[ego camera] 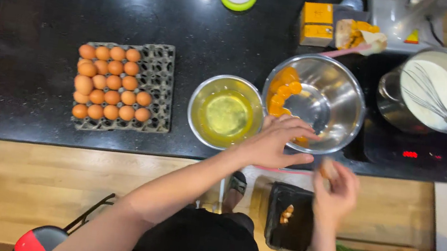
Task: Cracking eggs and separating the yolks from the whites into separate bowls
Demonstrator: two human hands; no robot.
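On the black stone counter [76,11], a grey cardboard tray of brown eggs [124,85] sits left of a large steel bowl of yolks [331,103] and a smaller steel bowl of egg white [226,112]. The left hand [279,142] rests open-fingered on the yolk bowl's rim; the right hand [335,192] grips a blurred eggshell [327,169] above the black bin [292,219].

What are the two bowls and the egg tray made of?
Both bowls, the big bowl with yolks and the small bowl with egg white, look like shiny metal, probably steel: they mirror the light. The egg tray looks like dull grey pressed cardboard.
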